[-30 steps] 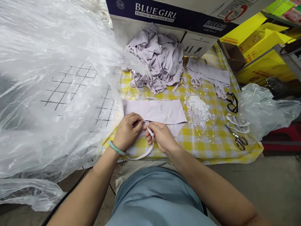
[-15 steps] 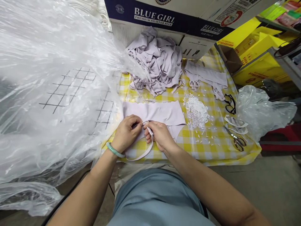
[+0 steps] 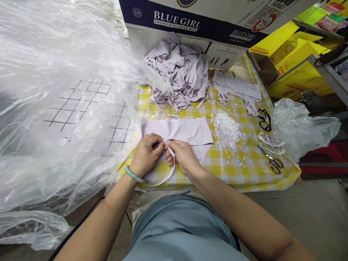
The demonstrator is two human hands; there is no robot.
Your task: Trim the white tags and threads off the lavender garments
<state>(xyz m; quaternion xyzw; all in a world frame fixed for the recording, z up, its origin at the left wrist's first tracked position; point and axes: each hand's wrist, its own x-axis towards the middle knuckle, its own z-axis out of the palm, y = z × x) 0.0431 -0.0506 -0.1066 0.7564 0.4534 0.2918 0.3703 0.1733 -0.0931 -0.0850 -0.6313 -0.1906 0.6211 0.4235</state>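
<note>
A pale lilac garment (image 3: 178, 129), which looks like a bra top, lies flat in front of me with its lower part showing under my hands. My left hand (image 3: 146, 154) pinches a thin strap beside a small strap slider (image 3: 168, 141). My right hand (image 3: 183, 156) is closed on the same strap just right of the slider, touching the left fingertips. From the right fingers a length of the strap (image 3: 160, 182) loops down and left over the cloth. The exact fit of strap and slider is partly hidden by the fingers.
Small white pieces (image 3: 227, 128) lie heaped on the checked tablecloth (image 3: 217, 177). Scissors (image 3: 275, 164), eyeglasses (image 3: 264, 119) and a clear bag (image 3: 301, 127) are at right. A garment heap (image 3: 179, 72) rests against a beer carton (image 3: 174, 36). Plastic sheeting (image 3: 67, 54) covers the left side.
Both hands keep their hold on the strap. The strap's hanging loop and the right fingers have shifted slightly left, and the whole view has moved a little.
</note>
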